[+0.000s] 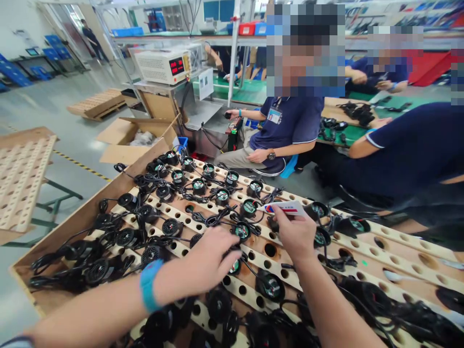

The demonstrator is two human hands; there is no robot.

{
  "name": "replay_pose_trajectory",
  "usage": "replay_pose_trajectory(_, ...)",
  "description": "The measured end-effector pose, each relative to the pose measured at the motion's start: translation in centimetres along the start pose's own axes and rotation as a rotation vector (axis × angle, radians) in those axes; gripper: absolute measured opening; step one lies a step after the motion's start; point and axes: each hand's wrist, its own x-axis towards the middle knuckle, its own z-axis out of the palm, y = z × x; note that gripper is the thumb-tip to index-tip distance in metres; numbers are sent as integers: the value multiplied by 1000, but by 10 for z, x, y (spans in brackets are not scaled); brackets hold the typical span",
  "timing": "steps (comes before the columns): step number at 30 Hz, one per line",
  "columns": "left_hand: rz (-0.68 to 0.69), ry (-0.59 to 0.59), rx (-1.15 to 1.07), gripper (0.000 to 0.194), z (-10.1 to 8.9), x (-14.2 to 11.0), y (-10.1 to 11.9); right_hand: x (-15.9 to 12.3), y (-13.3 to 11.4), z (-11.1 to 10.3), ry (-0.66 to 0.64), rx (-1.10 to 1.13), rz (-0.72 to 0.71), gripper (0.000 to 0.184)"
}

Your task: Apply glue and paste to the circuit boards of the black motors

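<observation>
My right hand (pixel 297 236) is closed round a white glue tube (pixel 288 208) with red and blue print. The tube lies nearly level, its thin nozzle pointing left at the edge of a round black housing (pixel 249 208) with a green circuit board inside. Whether the nozzle touches the board I cannot tell. Palm down, my left hand (pixel 201 261) wears a teal wristband, its fingers stretched out and thumb apart. Its fingertips are beside another open black housing (pixel 241 232); contact is unclear. Black cables (pixel 213 217) lie among the housings.
Several more housings, some with grilles (pixel 98 271) upward, fill the slatted wooden tray (pixel 68 229). Beyond it a seated co-worker (pixel 286 125) holds a small black part near a white instrument (pixel 161 65). Another person (pixel 416 145) sits at right. An open carton (pixel 126 137) stands behind the tray.
</observation>
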Motion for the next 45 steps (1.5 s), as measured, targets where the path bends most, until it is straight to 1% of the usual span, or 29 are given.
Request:
replay_pose_trajectory(2, 22, 50, -104, 19, -11, -47, 4, 3, 5, 11, -45, -42, -148, 30)
replay_pose_trajectory(3, 14, 93, -123, 19, -14, -67, 1, 5, 7, 16, -62, -58, -188, 29)
replay_pose_trajectory(4, -12, 166, -123, 20, -14, -83, -5, 8, 10, 20, -78, -81, -211, 28)
replay_pose_trajectory(6, -70, 296, -103, 21, -10, -105, -20, 13, 13, 29, -98, -137, -243, 27)
replay_pose_trajectory(8, -95, 365, -83, 21, -5, -114, -35, 18, 15, 36, -108, -186, -276, 27)
replay_pose_trajectory(11, -51, 384, -69, 22, -3, -114, -45, 24, 14, 44, -121, -231, -297, 30)
replay_pose_trajectory(15, -22, 388, -59, 19, -8, -113, -42, 27, 9, 53, -136, -240, -247, 32)
replay_pose_trajectory(18, -29, 369, -60, 18, -10, -113, -38, 29, 7, 56, -161, -272, -247, 33)
replay_pose_trajectory(29, 3, 338, -17, 19, -14, -114, -26, 30, 5, 51, -185, -349, -294, 33)
replay_pose_trajectory(34, -1, 343, -5, 16, -12, -114, -26, 30, 5, 51, -191, -338, -294, 34)
replay_pose_trajectory(39, 1, 334, 4, 16, -9, -116, -27, 31, 3, 53, -176, -329, -286, 31)
replay_pose_trajectory(45, -4, 330, -3, 16, -8, -117, -28, 31, 5, 52, -181, -334, -309, 30)
